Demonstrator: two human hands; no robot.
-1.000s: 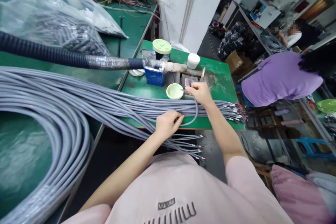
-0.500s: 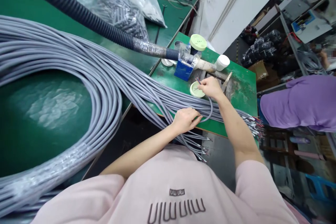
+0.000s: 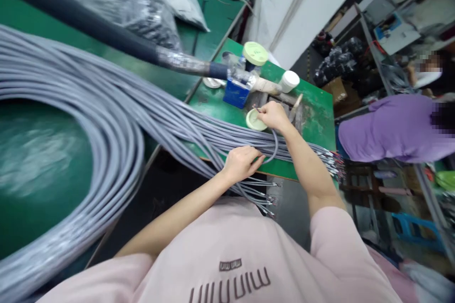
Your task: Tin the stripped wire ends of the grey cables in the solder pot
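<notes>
My right hand (image 3: pixel 273 116) pinches a grey cable (image 3: pixel 276 144) close to its stripped end, where thin coloured wires stick out over a small pale-green lid (image 3: pixel 253 121). From there the cable curves down in a loop to my left hand (image 3: pixel 242 163), whose fingers are closed around it. Beneath both hands runs a thick bundle of grey cables (image 3: pixel 199 125), with stripped ends (image 3: pixel 330 163) fanned out at the right edge of the green bench. Several more cable ends (image 3: pixel 266 199) hang over the front edge by my body.
A black corrugated hose (image 3: pixel 117 38) ends by a blue box (image 3: pixel 236 93). Near it stand a green-lidded jar (image 3: pixel 255 53) and a white cup (image 3: pixel 289 80). A plastic bag of grey pieces (image 3: pixel 142 14) lies at the back. A person in purple (image 3: pixel 384 128) is on the right.
The whole view has shifted, so the bench and hands appear farther left. Both hands keep their hold on the cable; its wire tips now sit slightly lower, over the lid.
</notes>
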